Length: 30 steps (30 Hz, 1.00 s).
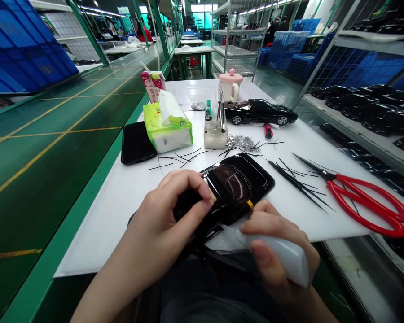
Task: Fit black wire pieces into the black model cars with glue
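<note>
A glossy black model car body (256, 172) lies tilted near the front of the white table, its dark window showing. My left hand (175, 208) is over it, thumb and forefinger pinched together at its side; whatever is between the fingertips is too small to make out. My right hand (283, 242) is wrapped round a whitish squeeze bottle (289, 258), whose clear nozzle end points left toward the car body's lower edge. A small yellow piece (250, 204) shows by the right fingertips. Part of the car body is hidden behind my left hand.
Red-handled scissors (357, 193) and black strips (298, 186) lie right. Beyond are a tissue pack (168, 123), phone (138, 142), small metal parts (244, 142), a finished-looking black model car (259, 112) and lidded mug (230, 85). A green conveyor (70, 130) runs left; racks (353, 103) stand right.
</note>
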Each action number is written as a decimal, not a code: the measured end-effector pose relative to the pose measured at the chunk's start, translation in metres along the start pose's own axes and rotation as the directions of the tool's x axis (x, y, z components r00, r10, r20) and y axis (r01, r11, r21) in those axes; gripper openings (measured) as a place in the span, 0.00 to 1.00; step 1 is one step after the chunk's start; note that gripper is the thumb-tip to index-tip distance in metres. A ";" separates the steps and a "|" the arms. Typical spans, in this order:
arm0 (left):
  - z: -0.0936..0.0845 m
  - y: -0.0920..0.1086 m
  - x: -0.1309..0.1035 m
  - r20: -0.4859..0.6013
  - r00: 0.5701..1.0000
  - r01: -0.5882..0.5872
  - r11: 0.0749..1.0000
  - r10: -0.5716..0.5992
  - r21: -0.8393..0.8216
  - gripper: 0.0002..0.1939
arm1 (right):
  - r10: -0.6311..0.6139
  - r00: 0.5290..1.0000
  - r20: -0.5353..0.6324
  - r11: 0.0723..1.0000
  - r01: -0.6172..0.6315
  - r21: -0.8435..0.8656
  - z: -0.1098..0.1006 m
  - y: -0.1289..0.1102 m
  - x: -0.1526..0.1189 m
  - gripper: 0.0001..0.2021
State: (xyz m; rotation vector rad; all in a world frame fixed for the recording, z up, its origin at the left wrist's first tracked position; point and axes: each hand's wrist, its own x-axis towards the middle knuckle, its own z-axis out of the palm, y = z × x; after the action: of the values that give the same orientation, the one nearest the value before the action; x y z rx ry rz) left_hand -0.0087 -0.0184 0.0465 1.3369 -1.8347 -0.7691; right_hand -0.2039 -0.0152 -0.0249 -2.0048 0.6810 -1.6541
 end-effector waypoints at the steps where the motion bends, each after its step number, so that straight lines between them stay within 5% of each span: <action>1: 0.000 0.000 0.000 0.003 1.000 0.004 1.000 -0.004 -0.001 0.06 | -0.002 1.000 0.001 1.000 0.002 -0.004 0.000 0.000 0.000 0.05; 30: 0.001 0.001 0.001 0.000 1.000 0.009 1.000 -0.009 0.010 0.06 | 0.009 1.000 -0.018 1.000 -0.009 0.001 0.002 0.000 -0.002 0.05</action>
State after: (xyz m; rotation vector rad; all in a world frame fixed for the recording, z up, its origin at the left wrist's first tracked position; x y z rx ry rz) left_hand -0.0101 -0.0194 0.0470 1.3522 -1.8359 -0.7661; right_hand -0.2025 -0.0137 -0.0270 -1.9857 0.6952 -1.6687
